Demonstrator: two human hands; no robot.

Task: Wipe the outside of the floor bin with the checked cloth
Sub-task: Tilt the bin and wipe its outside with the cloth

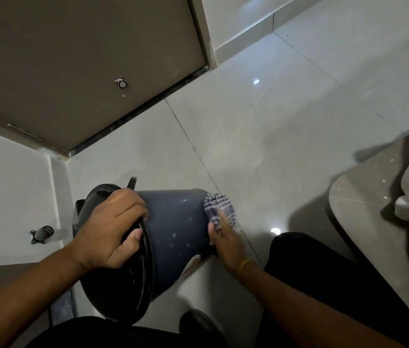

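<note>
The floor bin (173,229) is tipped well over on the tiled floor (261,136), its open mouth turned toward the person and its base pointing away. The left hand (109,229) is closed over the rim (145,247), fingers across the top edge and thumb hooked inside, holding the bin tilted. The right hand (226,241) presses the checked cloth (219,208) against the wall of the bin near its base; the fingers lie mostly flat and together on the cloth, and the bunched fabric sticks out beyond the fingertips. The wiping looks to be under way but far from finished: the dark wall between the two hands carries pale spots and specks, and a whitish smear shows on the side just below the right wrist. Those marks, and probably the rim band under the left hand, seem left to do. The underside and the far side of the bin are turned from view, so their state cannot be judged. How much of the cloth is under the right palm is hidden. The dim light makes it hard to tell whether the pale spots are dirt, droplets or reflections, and the thing by the bin's left edge is too dark to identify.
</note>
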